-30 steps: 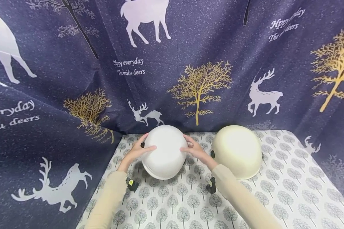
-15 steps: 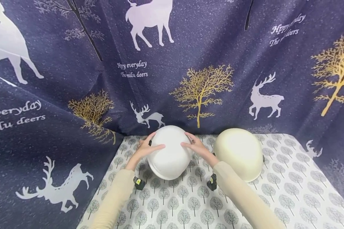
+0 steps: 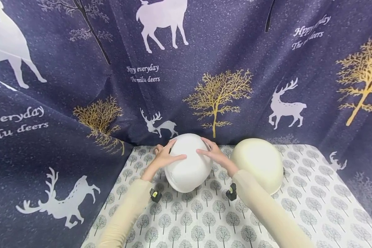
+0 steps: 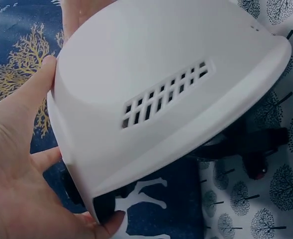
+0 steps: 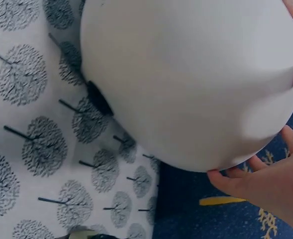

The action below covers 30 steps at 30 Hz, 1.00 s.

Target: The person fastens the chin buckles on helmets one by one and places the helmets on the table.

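A white helmet (image 3: 190, 168) is held between my two hands at the back of the table, and I cannot tell whether it touches the cloth. My left hand (image 3: 165, 159) grips its left side, thumb on the shell; in the left wrist view fingers curl at the rim beside a slotted vent (image 4: 166, 94). Black straps (image 4: 241, 144) show beneath the shell. My right hand (image 3: 216, 154) holds the opposite side, its fingertips pressed to the smooth shell in the right wrist view. The helmet's inside is mostly hidden.
A cream helmet (image 3: 258, 165) sits dome up on the table just right of my right forearm. Tree-patterned white cloth (image 3: 209, 220) covers the table. A dark blue curtain (image 3: 186, 100) with deer and trees hangs right behind it.
Both hands have shifted slightly right with the white helmet. It has turned and tilted, bringing the side vent into the head view. The cream helmet stays in place.
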Motion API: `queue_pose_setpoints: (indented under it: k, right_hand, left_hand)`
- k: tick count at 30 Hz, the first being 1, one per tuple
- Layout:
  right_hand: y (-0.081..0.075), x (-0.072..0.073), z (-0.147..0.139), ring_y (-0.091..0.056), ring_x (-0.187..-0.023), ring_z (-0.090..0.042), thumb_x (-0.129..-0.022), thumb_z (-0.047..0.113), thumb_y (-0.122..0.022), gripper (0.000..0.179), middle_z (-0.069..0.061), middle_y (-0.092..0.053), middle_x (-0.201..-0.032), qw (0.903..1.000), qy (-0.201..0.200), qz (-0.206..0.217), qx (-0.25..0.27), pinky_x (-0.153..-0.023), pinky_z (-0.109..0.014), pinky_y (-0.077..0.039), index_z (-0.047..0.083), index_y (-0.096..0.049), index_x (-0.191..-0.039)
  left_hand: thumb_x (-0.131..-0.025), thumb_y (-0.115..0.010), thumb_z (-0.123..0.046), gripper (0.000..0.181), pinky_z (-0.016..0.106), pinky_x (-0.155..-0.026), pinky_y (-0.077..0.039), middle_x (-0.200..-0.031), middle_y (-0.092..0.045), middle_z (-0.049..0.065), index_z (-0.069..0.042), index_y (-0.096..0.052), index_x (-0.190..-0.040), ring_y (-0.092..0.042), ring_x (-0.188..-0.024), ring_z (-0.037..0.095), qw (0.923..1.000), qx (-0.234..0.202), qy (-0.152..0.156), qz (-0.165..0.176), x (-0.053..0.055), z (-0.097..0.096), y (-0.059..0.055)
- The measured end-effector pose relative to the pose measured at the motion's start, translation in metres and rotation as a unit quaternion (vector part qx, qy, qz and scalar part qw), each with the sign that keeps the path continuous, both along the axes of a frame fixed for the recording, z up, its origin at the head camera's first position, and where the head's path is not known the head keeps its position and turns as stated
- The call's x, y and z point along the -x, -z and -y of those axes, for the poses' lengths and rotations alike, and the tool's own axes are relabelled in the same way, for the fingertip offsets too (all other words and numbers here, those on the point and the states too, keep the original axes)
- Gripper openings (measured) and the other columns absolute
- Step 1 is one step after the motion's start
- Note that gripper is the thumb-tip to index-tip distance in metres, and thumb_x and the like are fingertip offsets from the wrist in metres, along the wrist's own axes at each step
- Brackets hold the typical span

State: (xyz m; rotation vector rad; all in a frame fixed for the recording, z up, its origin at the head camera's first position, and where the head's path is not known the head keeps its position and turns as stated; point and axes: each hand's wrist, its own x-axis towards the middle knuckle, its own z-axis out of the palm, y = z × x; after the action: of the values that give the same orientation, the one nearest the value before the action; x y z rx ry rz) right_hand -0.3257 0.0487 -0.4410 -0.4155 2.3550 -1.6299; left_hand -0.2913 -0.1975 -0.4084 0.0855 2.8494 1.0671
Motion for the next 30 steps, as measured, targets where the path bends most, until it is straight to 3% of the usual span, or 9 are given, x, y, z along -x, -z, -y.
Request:
queue_pose_setpoints:
  k: [5, 9, 16, 21, 25, 30]
  right_hand:
    - [0.006, 0.000, -0.004, -0.010, -0.152, -0.037, -0.091, 0.043, -0.064, 0.079, -0.015, -0.012, -0.164, 0.9999, -0.001, -0.003, 0.014, -0.119, -0.063, -0.017, 0.021, -0.025, -0.155]
    - [0.008, 0.003, -0.010, -0.009, -0.151, -0.039, -0.090, 0.051, -0.063, 0.082, -0.017, -0.009, -0.163, 0.9998, 0.006, -0.016, -0.004, -0.117, -0.066, -0.016, 0.024, -0.023, -0.156]
    - [0.017, 0.007, -0.012, -0.007, -0.150, -0.043, -0.096, 0.039, -0.058, 0.076, -0.023, -0.007, -0.162, 0.9979, -0.007, -0.044, -0.046, -0.117, -0.068, -0.013, 0.021, -0.017, -0.157]
    - [0.025, 0.000, -0.010, -0.008, -0.149, -0.043, -0.097, 0.034, -0.056, 0.075, -0.024, -0.009, -0.161, 0.9981, -0.012, -0.040, -0.046, -0.118, -0.066, -0.015, 0.015, -0.015, -0.157]
    - [0.029, -0.005, -0.008, -0.010, -0.150, -0.042, -0.097, 0.037, -0.056, 0.075, -0.019, -0.009, -0.162, 0.9989, -0.005, -0.022, -0.042, -0.117, -0.065, -0.018, 0.019, -0.016, -0.158]
    - [0.033, -0.010, -0.004, -0.019, -0.148, -0.043, -0.096, 0.038, -0.058, 0.075, -0.013, -0.009, -0.165, 0.9999, 0.001, 0.013, 0.002, -0.116, -0.061, -0.026, 0.024, -0.017, -0.157]
  left_hand:
    - [-0.079, -0.074, -0.053, 0.102, 0.071, -0.104, -0.031, -0.139, -0.023, 0.028, -0.022, -0.017, -0.158, -0.020, -0.127, 0.044, 0.9995, 0.004, 0.027, -0.014, -0.003, 0.008, -0.001]
    - [-0.081, -0.076, -0.042, 0.101, 0.067, -0.111, -0.029, -0.142, -0.022, 0.026, -0.017, -0.015, -0.157, -0.023, -0.132, 0.044, 0.9981, -0.042, 0.043, -0.014, -0.002, 0.013, -0.004]
    - [-0.085, -0.074, -0.035, 0.100, 0.062, -0.119, -0.019, -0.161, -0.005, 0.024, -0.016, -0.008, -0.157, -0.012, -0.149, 0.046, 0.9889, -0.145, -0.014, 0.027, 0.000, 0.025, 0.005]
    - [-0.085, -0.074, -0.032, 0.100, 0.055, -0.121, -0.019, -0.163, -0.007, 0.020, -0.011, -0.008, -0.157, -0.014, -0.150, 0.041, 0.9787, -0.192, -0.037, 0.062, -0.002, 0.033, 0.018]
    - [-0.083, -0.076, -0.029, 0.099, 0.053, -0.121, -0.023, -0.162, -0.013, 0.022, -0.008, -0.012, -0.156, -0.021, -0.148, 0.041, 0.9762, -0.205, -0.042, 0.058, -0.004, 0.035, 0.022]
    - [-0.081, -0.078, -0.026, 0.098, 0.052, -0.120, -0.024, -0.159, -0.020, 0.021, -0.008, -0.016, -0.155, -0.026, -0.146, 0.040, 0.9766, -0.206, -0.048, 0.037, -0.006, 0.035, 0.016]
